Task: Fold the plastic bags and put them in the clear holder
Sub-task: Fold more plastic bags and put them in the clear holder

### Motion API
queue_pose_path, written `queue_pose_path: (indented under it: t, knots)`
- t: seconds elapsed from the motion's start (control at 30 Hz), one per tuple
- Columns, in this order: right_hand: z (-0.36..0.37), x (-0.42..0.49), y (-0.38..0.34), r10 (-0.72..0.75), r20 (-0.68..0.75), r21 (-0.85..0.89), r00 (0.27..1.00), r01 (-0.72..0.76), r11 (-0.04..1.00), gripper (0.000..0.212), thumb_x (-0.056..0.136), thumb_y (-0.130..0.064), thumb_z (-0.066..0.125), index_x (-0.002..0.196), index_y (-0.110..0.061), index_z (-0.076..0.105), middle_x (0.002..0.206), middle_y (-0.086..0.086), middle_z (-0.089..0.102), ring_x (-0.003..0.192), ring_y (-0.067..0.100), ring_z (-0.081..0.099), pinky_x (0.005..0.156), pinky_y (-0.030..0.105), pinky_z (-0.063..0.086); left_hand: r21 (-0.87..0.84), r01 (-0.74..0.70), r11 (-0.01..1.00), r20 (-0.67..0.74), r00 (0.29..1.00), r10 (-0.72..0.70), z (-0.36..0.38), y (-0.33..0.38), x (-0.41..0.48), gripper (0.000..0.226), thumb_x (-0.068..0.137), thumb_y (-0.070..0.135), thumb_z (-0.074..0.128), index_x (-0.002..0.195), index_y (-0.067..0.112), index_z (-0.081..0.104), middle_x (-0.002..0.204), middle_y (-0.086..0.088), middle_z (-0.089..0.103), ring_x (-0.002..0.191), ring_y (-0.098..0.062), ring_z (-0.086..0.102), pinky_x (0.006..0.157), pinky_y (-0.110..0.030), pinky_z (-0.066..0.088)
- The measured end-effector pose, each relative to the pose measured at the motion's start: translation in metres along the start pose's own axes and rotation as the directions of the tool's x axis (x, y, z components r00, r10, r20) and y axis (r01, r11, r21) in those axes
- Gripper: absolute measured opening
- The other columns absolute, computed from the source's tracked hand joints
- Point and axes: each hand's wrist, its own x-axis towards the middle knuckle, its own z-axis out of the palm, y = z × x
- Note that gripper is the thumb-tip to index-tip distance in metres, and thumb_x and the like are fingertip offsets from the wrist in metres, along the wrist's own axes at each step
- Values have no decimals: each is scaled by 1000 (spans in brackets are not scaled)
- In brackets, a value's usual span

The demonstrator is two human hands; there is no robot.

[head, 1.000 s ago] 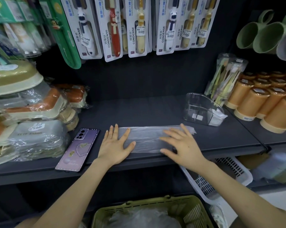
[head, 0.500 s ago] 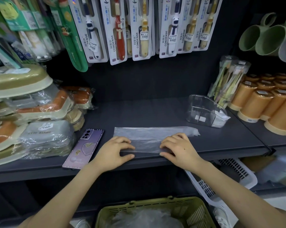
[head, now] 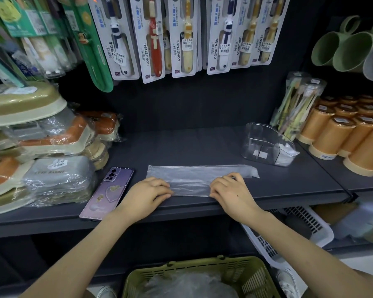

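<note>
Many crumpled plastic bags fill the green basket below both wrists, so most of the job looks still to come. Above it, on the dark shelf, one plastic bag lies flattened into a long strip that runs between the hands and a little beyond them. The left hand has its fingers curled onto the strip's near edge at the left end, and the right hand does the same toward the right end. Each seems to pinch that edge, though the fingertips are tucked under and the hold cannot be seen outright. This bag is part-folded: narrowed lengthwise, not yet folded short. Beyond the right hand, well apart from it, stands the clear holder with a few white folded bags in its right-hand end. A second ago the fingers lay spread flat on the plastic; they have since drawn back to the near edge and curled. The strip lies where it lay.
</note>
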Motion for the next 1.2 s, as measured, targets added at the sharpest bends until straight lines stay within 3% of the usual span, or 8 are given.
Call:
queue_pose_path:
  t: [0.13,0.27,0.43,0.63,0.73,0.87,1.0,1.2]
  knots:
    - [-14,-4,-3,78,49,151,996,-85,985,27,91,-35,40,70,-23,52,69,-17,54,63,7,52,86,23,27,-9,43,999,-1,999,-43,-9,10,0,46,94,47,32,89,18,67,84,7,68,82,-19,63,76,-31,48]
    - [-32,-12,-2,109,263,256,959,-178,950,21,99,-30,46,79,-26,47,74,-12,58,69,8,51,91,17,24,-133,124,983,-2,992,-125,-11,16,-9,54,78,70,42,103,28,65,100,24,62,95,4,54,90,-22,41]
    - [-43,-2,1,170,416,403,893,-348,846,21,100,-28,47,79,-31,46,73,-3,60,71,16,54,72,25,38,-408,296,864,-7,945,-327,-8,9,-11,28,78,61,50,72,37,62,82,22,67,84,3,60,81,-22,45]
    - [-49,17,8,209,510,493,834,-483,723,44,72,-74,54,95,-37,58,77,-13,67,80,2,62,92,26,42,-492,388,779,62,908,-413,-10,6,-2,26,84,51,47,73,34,62,68,17,61,69,3,54,73,-20,40]
    - [-45,28,14,213,542,490,813,-512,705,13,79,-42,73,79,-30,67,79,-13,69,80,2,63,89,34,50,-526,419,740,84,892,-445,-10,5,-1,32,92,40,54,67,20,62,66,12,62,68,1,54,73,-24,40]
    - [-39,42,17,263,555,519,790,-575,633,16,85,-20,72,69,-22,70,71,-10,71,74,3,65,86,36,54,-550,476,686,96,852,-514,-10,5,2,23,95,23,59,73,22,66,73,11,67,75,-2,59,75,-21,42]
    - [-28,52,19,320,567,402,759,-594,697,15,87,-30,69,72,-26,68,73,-13,71,78,3,66,86,32,52,-561,527,639,58,794,-605,-12,10,7,9,93,18,59,90,25,65,93,10,66,86,1,57,68,-1,37]
    - [-24,64,18,331,573,202,750,-520,830,19,88,-38,63,70,-37,58,74,-15,67,82,5,63,74,26,49,-426,648,632,-18,692,-722,-8,7,14,31,94,24,56,123,14,54,86,-3,61,84,-22,56,70,-30,35]
